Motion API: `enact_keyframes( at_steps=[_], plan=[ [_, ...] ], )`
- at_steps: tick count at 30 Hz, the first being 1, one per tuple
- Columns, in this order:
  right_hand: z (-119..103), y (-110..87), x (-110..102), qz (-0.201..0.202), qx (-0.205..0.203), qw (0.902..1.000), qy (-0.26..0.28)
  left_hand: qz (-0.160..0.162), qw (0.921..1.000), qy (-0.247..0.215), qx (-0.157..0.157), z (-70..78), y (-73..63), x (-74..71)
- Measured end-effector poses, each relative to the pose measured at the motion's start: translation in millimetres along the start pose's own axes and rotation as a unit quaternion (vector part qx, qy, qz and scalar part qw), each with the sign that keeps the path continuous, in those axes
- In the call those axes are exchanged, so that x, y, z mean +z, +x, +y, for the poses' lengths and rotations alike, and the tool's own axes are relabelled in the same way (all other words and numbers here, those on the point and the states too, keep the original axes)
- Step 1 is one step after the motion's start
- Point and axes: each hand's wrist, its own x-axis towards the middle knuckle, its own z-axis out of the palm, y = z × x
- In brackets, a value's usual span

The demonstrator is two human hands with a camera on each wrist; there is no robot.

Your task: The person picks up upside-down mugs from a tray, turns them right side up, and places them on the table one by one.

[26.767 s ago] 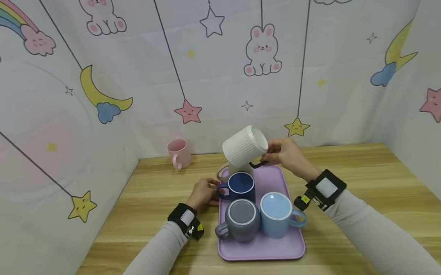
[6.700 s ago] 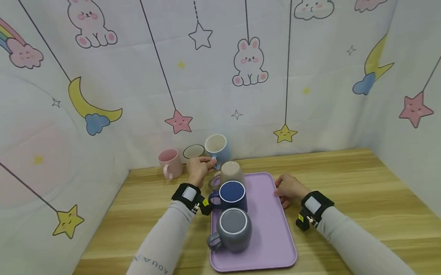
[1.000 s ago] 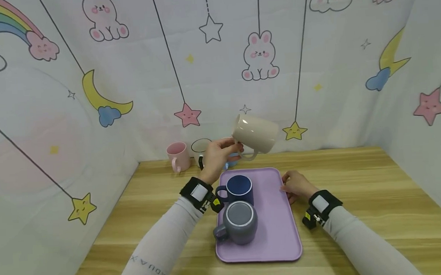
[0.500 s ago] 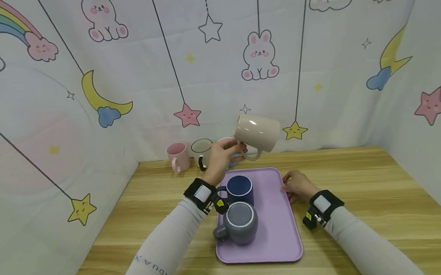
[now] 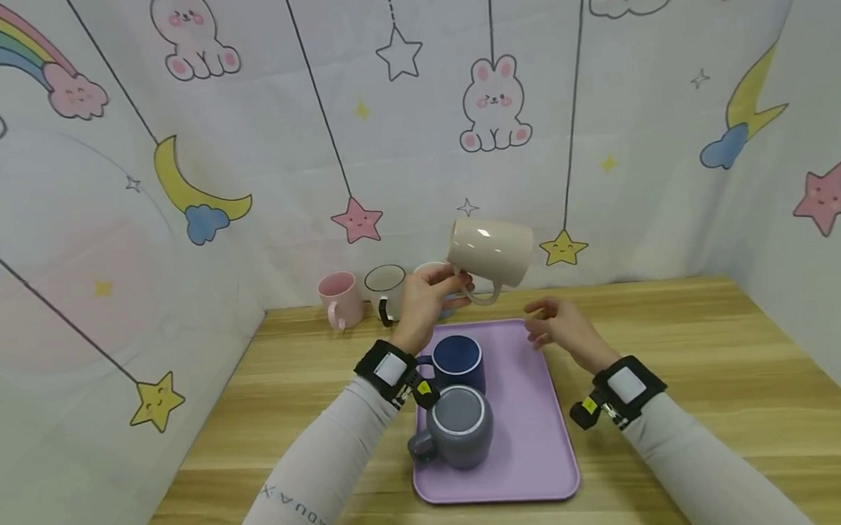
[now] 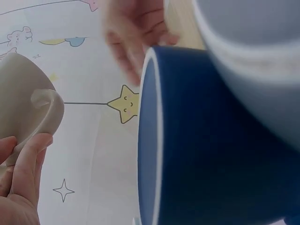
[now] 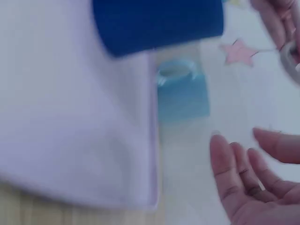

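Note:
My left hand (image 5: 425, 301) pinches the handle of a beige mug (image 5: 492, 251), which it holds up tilted on its side above the far end of the lilac tray (image 5: 529, 414). In the left wrist view my thumb and fingers close round the handle of the beige mug (image 6: 21, 93). My right hand (image 5: 560, 327) hovers at the tray's far right corner, below the beige mug; its fingers are spread and hold nothing in the right wrist view. On the tray, a navy mug (image 5: 458, 363) and a grey mug (image 5: 459, 429) stand upside down along the left side.
Along the back of the wooden table (image 5: 292, 378) stand a pink mug (image 5: 341, 301) and a white mug with a black handle (image 5: 385, 291). A light blue mug (image 7: 183, 96) stands beside them, mostly behind my left hand. A patterned cloth (image 5: 415, 137) hangs behind the table.
The white and light blue mugs have gone from the tray to the back row, and the beige mug has been lifted off it. Just now my right hand left the tray's right edge.

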Motion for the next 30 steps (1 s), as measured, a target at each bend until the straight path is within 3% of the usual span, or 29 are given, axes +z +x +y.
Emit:
enact_keyframes(
  at_steps=[4,8,13,22,30],
  plan=[
    [-16.6,-0.7,12.9,-0.025,-0.062,0.9937,0.090,0.007,1.0000,0.000,0.001,1.7,-0.3,1.4],
    [-23.8,-2.7,24.7,-0.028,-0.090,0.9894,0.111,0.005,1.0000,-0.004,0.003,1.1,-0.4,2.1],
    [-27.4,-3.3,35.9,0.008,-0.094,0.9864,0.134,0.002,0.9999,-0.013,0.005,-1.1,0.3,4.1],
    [-32.2,-1.0,48.9,0.084,-0.100,0.9668,0.220,-0.038,0.9989,-0.024,-0.016,0.7,-0.4,5.4],
    [-42.2,-0.8,50.9,0.114,-0.138,0.9422,0.283,-0.063,0.9956,0.043,-0.054,11.6,1.6,3.6]
  ],
)
